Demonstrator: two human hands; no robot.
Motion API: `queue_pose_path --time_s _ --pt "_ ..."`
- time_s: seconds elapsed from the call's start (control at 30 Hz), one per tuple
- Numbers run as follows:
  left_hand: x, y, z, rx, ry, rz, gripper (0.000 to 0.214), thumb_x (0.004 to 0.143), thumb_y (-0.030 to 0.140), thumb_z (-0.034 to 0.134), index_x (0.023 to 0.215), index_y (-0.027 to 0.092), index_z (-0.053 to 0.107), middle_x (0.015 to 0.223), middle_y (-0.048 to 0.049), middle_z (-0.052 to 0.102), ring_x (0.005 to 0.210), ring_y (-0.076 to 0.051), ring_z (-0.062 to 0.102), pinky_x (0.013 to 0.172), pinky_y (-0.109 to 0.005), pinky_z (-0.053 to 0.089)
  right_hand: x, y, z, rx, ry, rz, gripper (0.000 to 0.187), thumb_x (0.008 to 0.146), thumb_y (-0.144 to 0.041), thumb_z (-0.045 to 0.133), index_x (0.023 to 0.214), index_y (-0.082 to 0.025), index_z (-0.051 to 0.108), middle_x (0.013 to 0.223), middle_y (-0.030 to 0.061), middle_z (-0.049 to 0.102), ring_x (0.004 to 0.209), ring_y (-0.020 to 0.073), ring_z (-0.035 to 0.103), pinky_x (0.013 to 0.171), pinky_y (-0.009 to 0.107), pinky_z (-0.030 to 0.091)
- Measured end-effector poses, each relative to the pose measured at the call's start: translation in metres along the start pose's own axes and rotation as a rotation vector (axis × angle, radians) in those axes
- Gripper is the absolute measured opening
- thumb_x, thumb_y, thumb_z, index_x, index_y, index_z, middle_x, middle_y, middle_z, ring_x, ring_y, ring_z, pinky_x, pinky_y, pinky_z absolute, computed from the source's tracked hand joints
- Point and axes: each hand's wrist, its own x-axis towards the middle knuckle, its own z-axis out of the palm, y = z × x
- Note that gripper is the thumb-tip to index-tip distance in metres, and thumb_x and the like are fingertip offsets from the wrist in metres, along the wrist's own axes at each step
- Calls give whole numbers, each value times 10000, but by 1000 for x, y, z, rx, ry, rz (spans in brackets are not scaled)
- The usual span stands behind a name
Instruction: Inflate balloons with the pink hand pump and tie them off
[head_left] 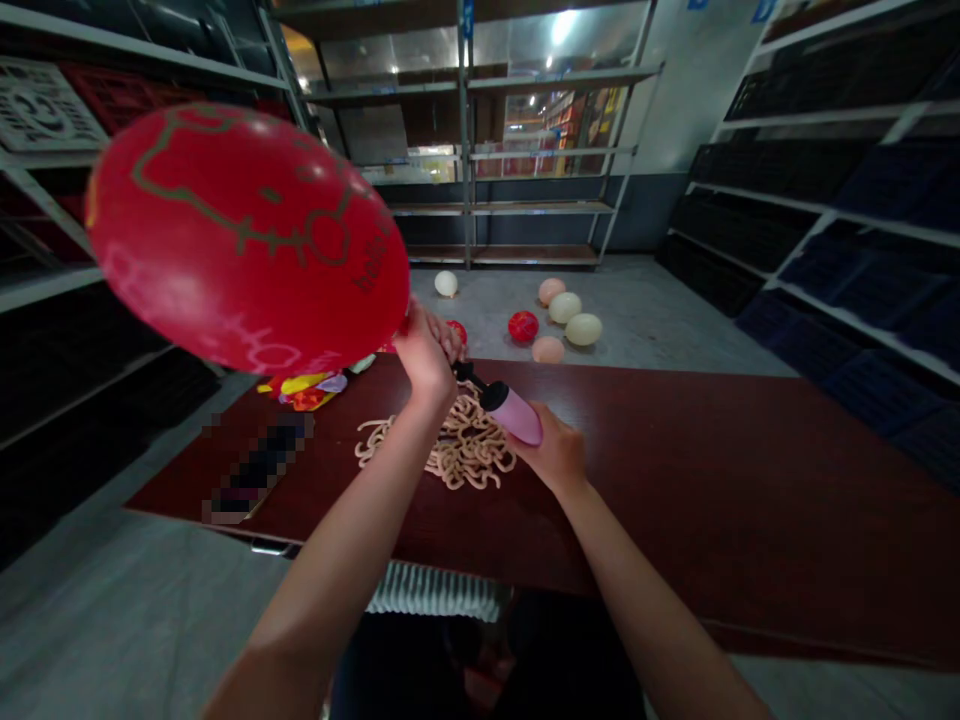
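A large inflated red balloon (pixel 247 240) with printed drawings fills the upper left. My left hand (pixel 429 345) is closed at the balloon's neck; the nozzle there is hidden behind my fingers. From that hand a pink balloon pump (pixel 517 415) with a black rod slants down to the right. My right hand (pixel 555 450) is wrapped around the pump's pink body. Below both hands, a tangle of beige, uninflated long balloons (pixel 469 445) lies on the dark red table (pixel 675 450).
Colourful flat balloons (pixel 304 388) and a pixelated phone-like object (pixel 262 465) lie on the table's left side. Several inflated balloons (pixel 566 308) rest on the floor beyond. Metal shelves (pixel 469 150) stand behind; racks of dark crates (pixel 847 220) line the right.
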Motion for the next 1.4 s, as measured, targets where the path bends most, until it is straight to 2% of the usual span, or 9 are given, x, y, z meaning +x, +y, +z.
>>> queue_pose_path --time_s 0.1,0.2,0.4,0.57,0.73,1.0,1.1,1.2,1.4 --pt "-11 -30 1 24 -13 -63 491 966 360 506 549 218 289 377 74 273 277 -65 254 318 -232 203 1 -1 -1 -11 1 32 429 803 -481 656 1118 -190 636 929 82 759 799 243 711 657 279 447" --pt "-16 -48 -4 21 31 -118 468 946 344 519 559 218 289 380 81 270 272 -66 259 315 -226 204 1 0 -1 -39 6 58 445 792 -499 663 1116 -195 645 915 71 760 784 236 706 644 276 424" --pt "-12 -50 -24 -36 79 -136 487 953 439 513 582 215 293 388 84 276 273 -75 252 324 -225 210 0 -1 1 -80 0 -8 435 805 -464 663 1140 -185 649 984 80 756 832 209 695 669 267 407" --pt "-5 -35 -48 -45 209 -201 444 993 336 412 589 211 277 395 83 257 283 -74 247 358 -224 219 -5 -11 -2 -173 -49 -109 428 837 -484 652 1146 -188 640 977 79 754 827 202 690 665 270 387" --pt "9 -6 -75 -35 301 -181 360 912 184 419 589 210 262 407 78 252 307 -75 252 374 -231 201 -8 -16 -2 -259 -84 -183 423 858 -515 619 1141 -201 631 988 66 748 806 200 688 658 281 375" --pt "44 53 -108 -45 341 -149 399 967 286 420 617 206 247 435 86 244 328 -64 243 400 -217 223 -9 -15 1 -266 -72 -284 492 853 -528 628 1213 -193 614 1094 84 737 874 202 696 706 286 419" --pt "55 70 -103 -25 305 -123 447 960 388 486 626 209 249 440 88 233 329 -66 232 386 -213 214 -8 -16 2 -225 -54 -309 500 858 -546 617 1211 -192 611 1081 72 740 875 209 704 705 285 428" --pt "56 77 -85 -10 222 -82 460 963 401 490 616 209 256 434 81 229 327 -70 225 371 -214 207 -7 -14 4 -174 -50 -282 515 841 -551 638 1204 -186 611 1038 64 748 815 208 710 678 284 434" --pt "41 56 -39 -29 123 -25 468 971 391 493 597 209 279 424 75 249 322 -67 227 358 -222 206 -6 -3 5 -88 13 -161 431 823 -495 664 1127 -191 644 947 62 761 767 214 716 649 276 443"
